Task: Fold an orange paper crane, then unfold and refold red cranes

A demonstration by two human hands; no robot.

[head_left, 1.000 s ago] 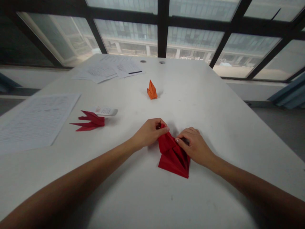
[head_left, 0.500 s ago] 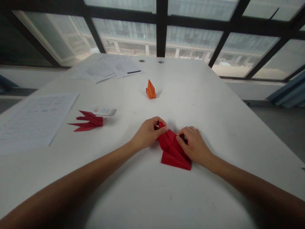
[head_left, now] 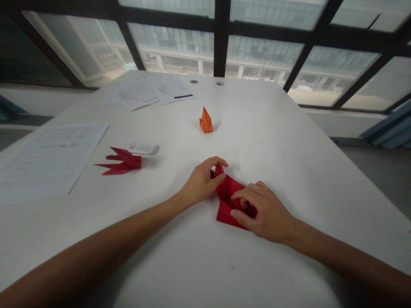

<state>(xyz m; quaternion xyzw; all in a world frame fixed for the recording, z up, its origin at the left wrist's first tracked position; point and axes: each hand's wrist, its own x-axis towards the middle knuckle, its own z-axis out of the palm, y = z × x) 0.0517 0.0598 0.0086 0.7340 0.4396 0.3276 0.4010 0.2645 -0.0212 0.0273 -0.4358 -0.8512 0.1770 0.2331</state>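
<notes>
A partly folded red paper [head_left: 228, 197] lies on the white table [head_left: 199, 256] in front of me. My left hand [head_left: 201, 185] pinches its far tip between thumb and fingers. My right hand [head_left: 263, 209] rests on the paper's right side, fingers curled and pressing the near part down. Much of the paper's right half is hidden under that hand.
A finished red folded figure [head_left: 122, 161] lies at the left beside a small white device [head_left: 143, 149]. An orange folded figure [head_left: 206, 121] stands farther back. Printed sheets [head_left: 48, 158] lie at the left edge, more sheets [head_left: 150, 92] at the far end. Windows stand behind the table.
My right hand has slid toward me along the red paper, from its upper right edge to its near part. The paper now lies flatter. My left hand has kept hold of the tip.
</notes>
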